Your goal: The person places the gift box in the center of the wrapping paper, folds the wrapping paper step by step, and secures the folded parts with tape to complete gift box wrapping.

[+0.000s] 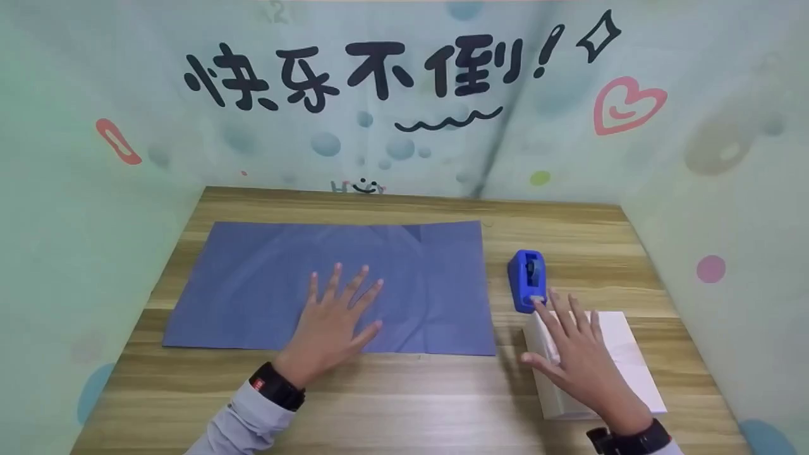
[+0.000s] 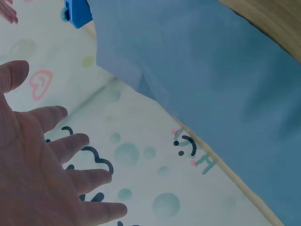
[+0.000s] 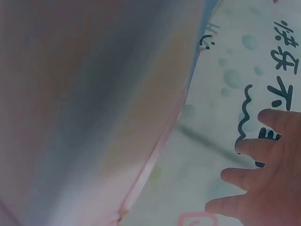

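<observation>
A blue sheet [image 1: 253,291], creased in places, lies flat on the wooden table. Over its lower middle is my left hand [image 1: 327,335], fingers spread and straight, holding nothing; in the left wrist view the fingers of this hand [image 2: 42,174] look apart from the sheet [image 2: 225,94]. My right hand [image 1: 581,363] is spread over a white box-like block [image 1: 632,360], with nothing gripped. Whether it touches the block I cannot tell. Just beyond that block stands a blue tape dispenser [image 1: 519,287], close to the right fingertips. A blurred surface fills much of the right wrist view.
The wood-grain table [image 1: 411,398] is enclosed by pale printed sheeting [image 1: 379,145] at the back and both sides. Black lettering and a pink heart [image 1: 629,106] mark the back sheeting. Dark bands [image 1: 278,387] circle both wrists.
</observation>
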`<state>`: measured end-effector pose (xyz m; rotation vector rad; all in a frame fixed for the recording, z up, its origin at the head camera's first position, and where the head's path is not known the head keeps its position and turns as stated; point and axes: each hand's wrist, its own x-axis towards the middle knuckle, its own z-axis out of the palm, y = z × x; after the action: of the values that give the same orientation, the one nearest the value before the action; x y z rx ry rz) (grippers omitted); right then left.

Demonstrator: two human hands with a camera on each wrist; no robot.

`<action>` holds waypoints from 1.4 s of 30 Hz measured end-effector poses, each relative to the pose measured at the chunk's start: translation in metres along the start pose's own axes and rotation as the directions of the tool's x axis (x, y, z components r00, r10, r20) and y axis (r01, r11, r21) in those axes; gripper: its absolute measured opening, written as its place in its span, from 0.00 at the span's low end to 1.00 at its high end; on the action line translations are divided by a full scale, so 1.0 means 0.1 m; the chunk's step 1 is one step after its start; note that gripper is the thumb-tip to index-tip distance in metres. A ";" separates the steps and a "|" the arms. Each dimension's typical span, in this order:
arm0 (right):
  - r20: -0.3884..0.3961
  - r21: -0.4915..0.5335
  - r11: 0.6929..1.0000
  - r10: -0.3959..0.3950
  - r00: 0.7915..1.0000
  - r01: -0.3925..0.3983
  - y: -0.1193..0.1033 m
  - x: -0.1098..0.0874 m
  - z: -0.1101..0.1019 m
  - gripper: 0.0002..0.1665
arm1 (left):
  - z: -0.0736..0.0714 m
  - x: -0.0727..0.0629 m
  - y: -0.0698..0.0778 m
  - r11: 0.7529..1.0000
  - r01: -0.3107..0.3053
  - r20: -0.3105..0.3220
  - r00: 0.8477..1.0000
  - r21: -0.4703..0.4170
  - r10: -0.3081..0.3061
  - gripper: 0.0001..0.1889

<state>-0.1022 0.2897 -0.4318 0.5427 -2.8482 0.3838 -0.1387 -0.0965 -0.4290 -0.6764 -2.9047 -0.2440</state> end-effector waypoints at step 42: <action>0.287 0.235 0.693 0.620 0.730 -0.681 1.10 -0.82 0.05 0.56 | 0.13 -0.28 -0.11 0.998 0.026 0.001 1.000 -0.054 -0.026 0.30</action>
<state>-0.0704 0.4137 -0.4812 -0.4767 -3.0888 0.9853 -0.1198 -0.1157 -0.4484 -0.6467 -2.9182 -0.3264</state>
